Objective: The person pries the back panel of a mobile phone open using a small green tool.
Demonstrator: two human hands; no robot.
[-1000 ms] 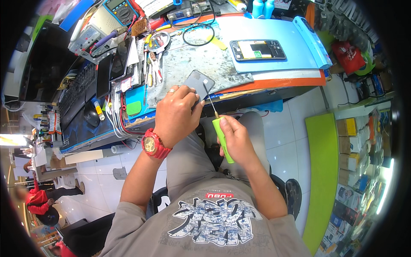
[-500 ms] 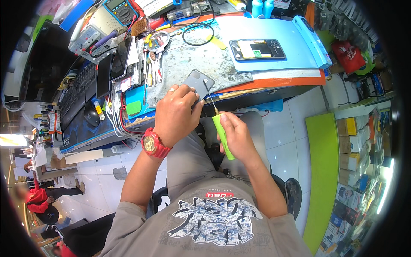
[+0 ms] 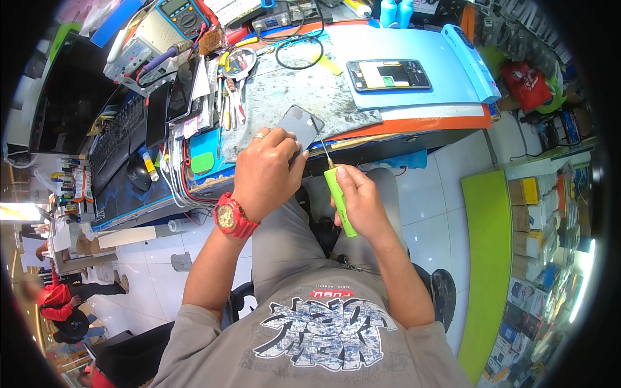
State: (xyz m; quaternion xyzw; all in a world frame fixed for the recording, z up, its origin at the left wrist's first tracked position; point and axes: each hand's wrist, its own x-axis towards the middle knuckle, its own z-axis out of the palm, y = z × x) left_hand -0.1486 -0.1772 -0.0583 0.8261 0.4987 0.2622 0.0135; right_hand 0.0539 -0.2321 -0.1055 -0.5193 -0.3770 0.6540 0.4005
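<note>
At the near edge of the bench, my left hand (image 3: 265, 171) is closed on a flat grey phone part (image 3: 301, 121), perhaps a back cover. Its fingers hide much of it. My right hand (image 3: 359, 202) grips a green-handled tool (image 3: 339, 202) with a thin metal shaft. The tip lies against or just by the part's right edge; contact cannot be made out. A grey stained work mat (image 3: 272, 90) lies under the far end of the part. Farther right, an opened phone (image 3: 389, 75) with its insides showing rests on a light-blue mat (image 3: 446, 90).
Tweezers and hand tools (image 3: 231, 107) lie left of the mat, near a round magnifier (image 3: 239, 63). A black cable (image 3: 301, 66) loops behind. Dark phones (image 3: 156, 115), a mouse (image 3: 138, 171) and a keyboard (image 3: 116, 139) are at left. A multimeter (image 3: 184, 16) stands at the back.
My right hand has shifted slightly right and up, bringing the tool's shaft to the right edge of the grey part. My left hand stays in place.
</note>
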